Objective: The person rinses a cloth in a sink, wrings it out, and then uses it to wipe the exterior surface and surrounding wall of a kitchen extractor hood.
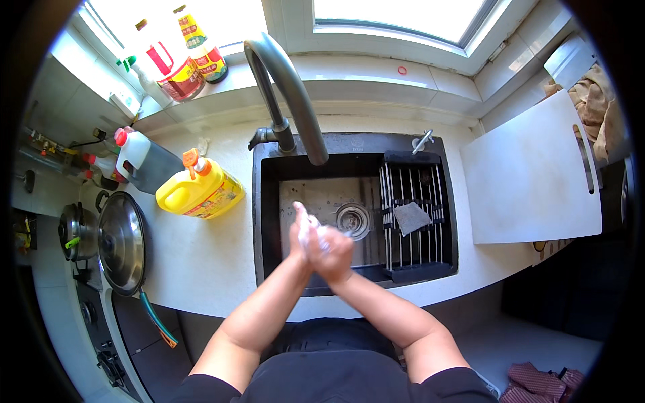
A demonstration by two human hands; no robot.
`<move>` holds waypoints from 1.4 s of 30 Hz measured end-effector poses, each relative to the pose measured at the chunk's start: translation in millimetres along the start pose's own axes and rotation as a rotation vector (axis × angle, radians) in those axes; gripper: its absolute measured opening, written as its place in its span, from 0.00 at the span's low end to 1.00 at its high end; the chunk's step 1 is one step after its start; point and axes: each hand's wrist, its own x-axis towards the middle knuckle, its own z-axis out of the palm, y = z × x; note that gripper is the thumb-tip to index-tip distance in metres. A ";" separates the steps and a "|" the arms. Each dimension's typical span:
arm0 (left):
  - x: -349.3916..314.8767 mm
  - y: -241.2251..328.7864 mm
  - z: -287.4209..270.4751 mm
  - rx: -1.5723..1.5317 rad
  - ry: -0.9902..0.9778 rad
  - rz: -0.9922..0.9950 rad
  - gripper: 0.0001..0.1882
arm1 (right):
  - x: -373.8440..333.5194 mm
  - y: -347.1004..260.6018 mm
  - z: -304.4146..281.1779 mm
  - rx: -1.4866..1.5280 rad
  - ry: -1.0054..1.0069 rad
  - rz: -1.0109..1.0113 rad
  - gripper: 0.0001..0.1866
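Over the sink basin my two hands are pressed together, with white foam between and on them. My left hand points away from me, a digit stretched upward and the rest partly hidden. Against it, my right hand is folded round its side, slightly blurred by motion. Neither hand shows any tool. The drain lies just beyond my right hand, and the grey faucet arches above the basin's far side. No water stream shows.
A rack with a grey cloth spans the sink's right. Left stand a yellow soap jug, a dark-liquid jug and a lidded pan. A white board is at right; bottles line the sill.
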 end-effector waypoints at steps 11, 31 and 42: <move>-22.4 14.7 15.6 0.055 0.005 -0.077 0.29 | 6.7 16.5 3.0 -0.021 -0.060 0.183 0.13; -22.4 5.3 10.5 0.017 -0.125 -0.026 0.28 | 4.7 15.4 -1.4 -0.019 0.001 0.300 0.16; -51.5 38.8 22.3 -0.121 -0.056 -0.047 0.25 | 29.8 63.5 -25.0 0.372 0.071 0.879 0.21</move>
